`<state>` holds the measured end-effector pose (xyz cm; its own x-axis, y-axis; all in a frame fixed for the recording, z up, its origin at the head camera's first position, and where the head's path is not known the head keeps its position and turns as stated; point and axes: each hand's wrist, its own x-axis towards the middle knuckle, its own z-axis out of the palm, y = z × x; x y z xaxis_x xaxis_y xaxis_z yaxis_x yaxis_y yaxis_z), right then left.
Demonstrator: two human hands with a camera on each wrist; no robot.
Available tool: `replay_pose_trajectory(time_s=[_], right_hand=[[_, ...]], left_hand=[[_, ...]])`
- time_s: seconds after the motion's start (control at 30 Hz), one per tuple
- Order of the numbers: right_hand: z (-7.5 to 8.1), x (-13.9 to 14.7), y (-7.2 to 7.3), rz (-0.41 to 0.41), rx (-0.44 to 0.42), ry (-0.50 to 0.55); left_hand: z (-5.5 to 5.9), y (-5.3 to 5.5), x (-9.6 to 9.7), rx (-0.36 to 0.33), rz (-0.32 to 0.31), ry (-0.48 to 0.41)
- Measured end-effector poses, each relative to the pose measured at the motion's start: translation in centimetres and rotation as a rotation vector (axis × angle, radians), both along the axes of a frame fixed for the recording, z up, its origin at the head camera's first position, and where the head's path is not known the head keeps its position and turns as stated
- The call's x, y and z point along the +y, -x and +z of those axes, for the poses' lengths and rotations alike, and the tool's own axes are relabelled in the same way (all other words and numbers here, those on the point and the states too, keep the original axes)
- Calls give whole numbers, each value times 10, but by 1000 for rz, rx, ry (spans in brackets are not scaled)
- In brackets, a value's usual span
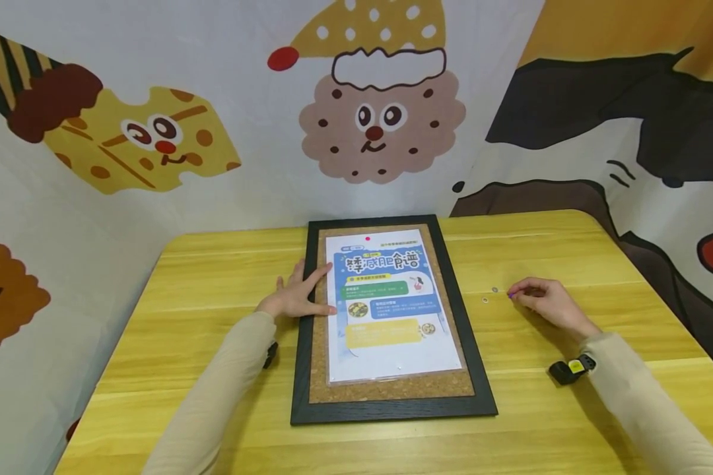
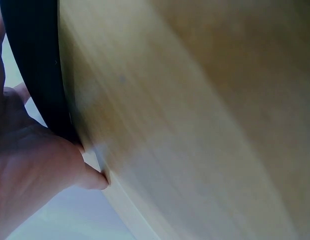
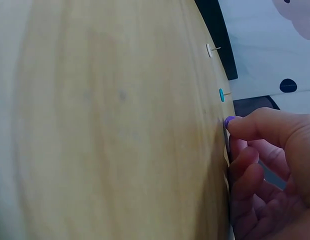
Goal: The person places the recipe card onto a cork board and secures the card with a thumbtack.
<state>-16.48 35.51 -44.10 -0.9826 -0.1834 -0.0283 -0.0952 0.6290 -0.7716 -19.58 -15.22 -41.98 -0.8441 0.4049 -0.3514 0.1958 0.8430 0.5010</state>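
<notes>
A cork board [image 1: 392,410] with a black frame lies on the table in the head view. On its cork lies a printed poster sheet [image 1: 392,363] with a red pushpin [image 1: 368,239] at its top. My left hand [image 1: 296,298] rests across the frame's left side, fingers spread, two fingertips touching the sheet's left edge. To the right of the board, my right hand [image 1: 551,305] pinches a purple thumbtack [image 3: 229,121] between thumb and finger, low over the table. Near these fingertips, a teal thumbtack [image 3: 222,95] and a white thumbtack [image 3: 209,50] lie points up.
The yellow wood-grain table [image 1: 202,290] has a rounded back right corner. Behind it hangs a white cloth [image 1: 261,191] printed with cartoon food. A black device [image 1: 564,373] is strapped at the right wrist.
</notes>
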Motion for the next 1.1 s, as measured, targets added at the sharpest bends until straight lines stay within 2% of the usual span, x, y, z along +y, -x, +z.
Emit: replay_pose_trajectory(time_s=[0.57,0.77,1.1], right_hand=[[0,-2,5,3,-18,63],[3,-6,9,23,0,77],[7,-17,18,32,-18,117]], left_hand=[[0,0,1,-7,5,5],[-1,1,1,-6,11,3],[-2,0,0,0,6,10]])
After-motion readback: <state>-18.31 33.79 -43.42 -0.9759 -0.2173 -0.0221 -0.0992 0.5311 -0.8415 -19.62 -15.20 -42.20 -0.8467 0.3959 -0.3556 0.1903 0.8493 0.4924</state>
